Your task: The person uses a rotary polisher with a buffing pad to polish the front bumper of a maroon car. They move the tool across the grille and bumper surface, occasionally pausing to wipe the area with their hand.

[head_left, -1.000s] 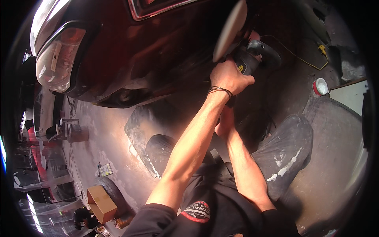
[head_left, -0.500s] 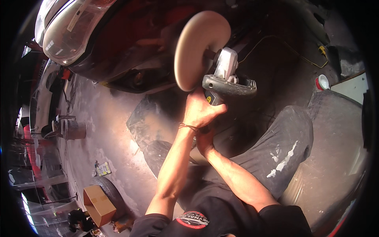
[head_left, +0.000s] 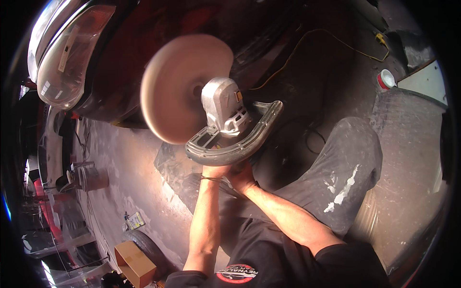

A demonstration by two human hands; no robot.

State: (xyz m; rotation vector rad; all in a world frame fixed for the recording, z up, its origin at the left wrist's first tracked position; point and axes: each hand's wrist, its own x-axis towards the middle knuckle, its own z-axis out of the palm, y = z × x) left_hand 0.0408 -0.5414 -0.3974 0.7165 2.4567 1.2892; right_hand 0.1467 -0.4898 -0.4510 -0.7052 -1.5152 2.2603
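Observation:
Both my hands hold a rotary polisher (head_left: 222,103) in front of the car. Its large, pale round pad (head_left: 165,91) looks smeared, as if spinning, and faces the dark red car panel (head_left: 127,53). Whether it touches the panel, I cannot tell. A D-shaped dark handle (head_left: 230,156) spans the tool's near side and covers most of my fingers. My left hand (head_left: 214,171) is closed round the body behind that handle. Just right of it, my right hand (head_left: 241,177) is closed farther back on the polisher; its grip is partly hidden.
A clear headlight (head_left: 65,72) sits at upper left. A yellow cord (head_left: 297,43) runs across the upper right, near a red-and-white tub (head_left: 385,78). On the floor at lower left are a cardboard box (head_left: 135,264), a tire (head_left: 149,249) and a bucket (head_left: 93,177).
The polisher has swung left and nearer to me, and its pad now shows more of its round back. Both hands have come lower with it, and the view has shifted slightly.

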